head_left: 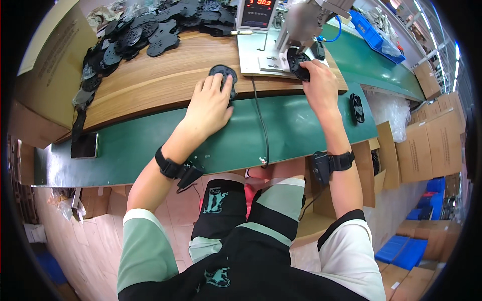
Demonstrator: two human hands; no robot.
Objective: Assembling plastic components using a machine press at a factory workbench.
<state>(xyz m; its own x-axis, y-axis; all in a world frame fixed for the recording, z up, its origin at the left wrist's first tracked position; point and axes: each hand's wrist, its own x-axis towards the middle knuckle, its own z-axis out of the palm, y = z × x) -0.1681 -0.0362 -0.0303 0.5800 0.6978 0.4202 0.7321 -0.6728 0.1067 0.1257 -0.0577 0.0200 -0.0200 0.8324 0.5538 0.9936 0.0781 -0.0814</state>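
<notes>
Fingers of the left hand (208, 103) lie spread over a dark grey, rounded plastic piece (217, 69) near the front edge of a brown wood-grain board (188, 57). Most of that piece is covered by the hand, so I cannot tell whether the fingers clasp it or merely rest on top. The right hand (320, 85) has thumb and fingers closed on the near end of a black, oval plastic part (295, 59). This part sits tilted under the head of a grey metal press (303, 22), beside the small silver fixture on its pale base plate (247, 59); whether it touches the fixture is hard to make out.

Left of the press stands a white box with a black front and lit red digits (256, 15). Across the far left of the board spreads a heap of flat black plastic parts (163, 37), near an upright brown cardboard box (55, 65). The board lies on a glossy green tabletop (133, 135). On the green surface are a dark-screened phone (84, 145) at the left and a small, elongated black piece (357, 108) right of the right forearm. A thin black cable (259, 115) runs down between the hands.
</notes>
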